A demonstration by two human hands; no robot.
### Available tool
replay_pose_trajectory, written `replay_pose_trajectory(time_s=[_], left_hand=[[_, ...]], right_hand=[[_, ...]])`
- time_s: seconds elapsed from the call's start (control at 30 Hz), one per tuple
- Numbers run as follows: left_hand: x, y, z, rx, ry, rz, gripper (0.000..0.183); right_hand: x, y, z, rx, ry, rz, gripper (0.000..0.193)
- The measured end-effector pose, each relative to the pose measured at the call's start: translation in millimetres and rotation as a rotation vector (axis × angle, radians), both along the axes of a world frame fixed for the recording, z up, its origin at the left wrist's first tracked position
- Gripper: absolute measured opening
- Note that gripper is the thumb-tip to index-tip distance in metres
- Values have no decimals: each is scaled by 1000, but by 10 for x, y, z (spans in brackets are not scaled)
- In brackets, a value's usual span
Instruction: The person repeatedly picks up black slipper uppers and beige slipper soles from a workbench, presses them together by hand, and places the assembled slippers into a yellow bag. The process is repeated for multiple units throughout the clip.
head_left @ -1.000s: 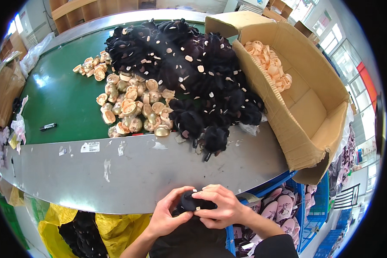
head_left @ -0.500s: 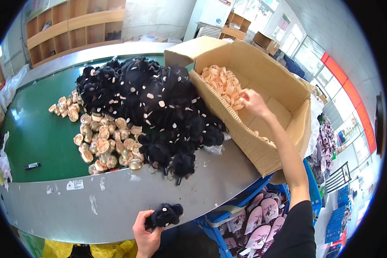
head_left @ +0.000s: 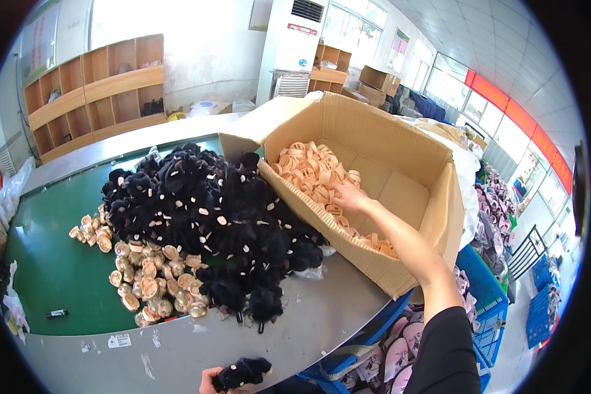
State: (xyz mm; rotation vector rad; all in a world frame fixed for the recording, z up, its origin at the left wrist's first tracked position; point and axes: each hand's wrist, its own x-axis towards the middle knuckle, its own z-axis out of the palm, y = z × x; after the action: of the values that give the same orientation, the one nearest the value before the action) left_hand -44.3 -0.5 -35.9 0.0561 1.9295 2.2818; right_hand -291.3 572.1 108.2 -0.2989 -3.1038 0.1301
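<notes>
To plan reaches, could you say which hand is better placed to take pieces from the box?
Probably the right hand, at the orange pieces in the box; the left hand holds a fluffy item.

Plush heap (head_left: 197, 207) on table (head_left: 43, 276), carton (head_left: 391, 134) right — parts (head_left: 308, 167) inside

Wooden cubby shelf (head_left: 125, 81), white air conditioner (head_left: 285, 56) at back; marker (head_left: 56, 313) at left; pink slippers (head_left: 396, 358) lower right.

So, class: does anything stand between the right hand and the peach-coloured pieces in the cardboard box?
Nothing visible does: the right hand is inside the open cardboard box, right at the peach-coloured pieces. The near wall passes beneath the forearm, not between them.
</notes>
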Motion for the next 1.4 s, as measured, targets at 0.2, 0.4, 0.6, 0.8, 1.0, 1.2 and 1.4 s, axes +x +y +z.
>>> replay_pose_trajectory(time_s=[0.2,0.4,0.6,0.8,1.0,1.2,1.4], left_hand=[[-38,34,241,-225,193,122,28],[-39,80,226,-285,220,83,29],[-43,76,429,-2,-47,89,28],[-110,-16,392,-12,50,155,24],[19,91,571,48,-51,99,24],[315,-118,545,35,-88,157,27],[328,-256,707,11,-177,70,32]], right_hand=[[-365,217,-78,-140,168,7,43],[-460,455,-207,-511,189,-127,40],[13,-674,834,-954,592,10,22],[1039,-2457,840,-1389,262,307,17],[1958,-3597,119,-1629,-336,332,28],[1987,-4200,-120,-1334,-258,655,19],[1999,-4319,-319,-1124,48,851,12]])
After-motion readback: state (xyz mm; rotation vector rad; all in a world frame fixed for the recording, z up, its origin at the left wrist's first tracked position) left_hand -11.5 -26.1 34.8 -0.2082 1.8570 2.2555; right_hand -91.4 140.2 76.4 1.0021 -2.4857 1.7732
